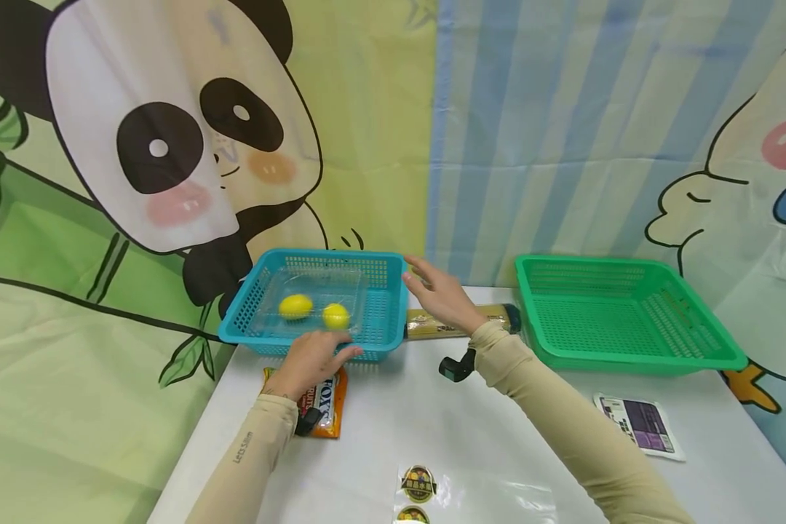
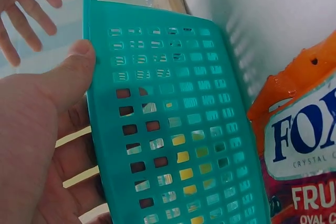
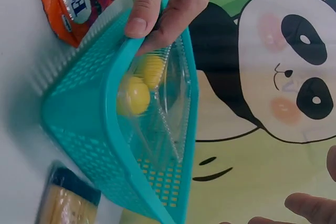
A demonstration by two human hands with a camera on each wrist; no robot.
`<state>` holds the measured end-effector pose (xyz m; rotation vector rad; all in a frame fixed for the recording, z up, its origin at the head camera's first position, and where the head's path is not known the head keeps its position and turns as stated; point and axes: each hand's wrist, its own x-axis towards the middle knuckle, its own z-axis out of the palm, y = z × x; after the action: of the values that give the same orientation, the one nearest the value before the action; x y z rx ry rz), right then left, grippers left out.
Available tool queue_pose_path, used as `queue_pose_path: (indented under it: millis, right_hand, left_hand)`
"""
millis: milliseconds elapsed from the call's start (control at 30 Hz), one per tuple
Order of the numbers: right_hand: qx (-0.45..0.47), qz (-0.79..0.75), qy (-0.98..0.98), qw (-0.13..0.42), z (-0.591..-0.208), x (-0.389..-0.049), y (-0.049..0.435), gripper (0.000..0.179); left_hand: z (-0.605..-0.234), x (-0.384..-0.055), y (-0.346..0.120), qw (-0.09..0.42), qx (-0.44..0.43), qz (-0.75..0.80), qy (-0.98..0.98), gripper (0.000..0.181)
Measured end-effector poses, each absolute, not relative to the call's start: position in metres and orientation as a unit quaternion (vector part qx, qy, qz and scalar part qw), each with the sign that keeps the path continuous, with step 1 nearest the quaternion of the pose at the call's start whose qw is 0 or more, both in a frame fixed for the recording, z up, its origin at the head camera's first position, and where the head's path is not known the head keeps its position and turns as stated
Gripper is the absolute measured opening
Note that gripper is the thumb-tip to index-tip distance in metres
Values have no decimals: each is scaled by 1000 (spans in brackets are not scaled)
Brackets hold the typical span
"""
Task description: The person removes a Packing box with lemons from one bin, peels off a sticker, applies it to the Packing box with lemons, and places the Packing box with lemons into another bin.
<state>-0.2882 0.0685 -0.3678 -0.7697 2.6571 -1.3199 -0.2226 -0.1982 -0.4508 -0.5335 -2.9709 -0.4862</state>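
My left hand (image 1: 311, 362) grips the front rim of the blue plastic basket (image 1: 330, 254), thumb on the outside and fingers inside the wall, as the left wrist view shows. In the basket lies a clear plastic box (image 1: 350, 275) with two yellow lemons, one lemon (image 1: 295, 306) left of the other lemon (image 1: 335, 316). My right hand (image 1: 444, 295) is beside the basket's right rim, fingers spread and holding nothing. Under my left wrist lies an orange FOX'S candy bag (image 1: 330, 407), partly covered. Below my right hand is a pack of noodle-like sticks (image 1: 426, 325).
A green basket (image 1: 629, 356) stands at the back right. In front of it lies a white and purple packet (image 1: 648, 429). Clear plastic film with round black-and-gold stickers (image 1: 419, 484) is at the near edge. A printed cloth backdrop (image 1: 380, 145) hangs behind the table.
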Motion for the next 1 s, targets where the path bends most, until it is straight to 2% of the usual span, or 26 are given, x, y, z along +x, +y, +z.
queue_pose_path:
  millis: [400, 767, 1000]
  right_hand:
    - [-163, -588, 770, 186, -382, -316, 21, 66]
    - [-122, -589, 768, 220, -423, -331, -14, 70]
    - [-105, -589, 762, 246, -432, -335, -26, 72]
  left_hand:
    - [-449, -221, -198, 41, -162, -156, -974, 44]
    - [-453, -219, -193, 50, -153, -160, -974, 45]
    - [-454, -219, -192, 57, -146, -165, -974, 43]
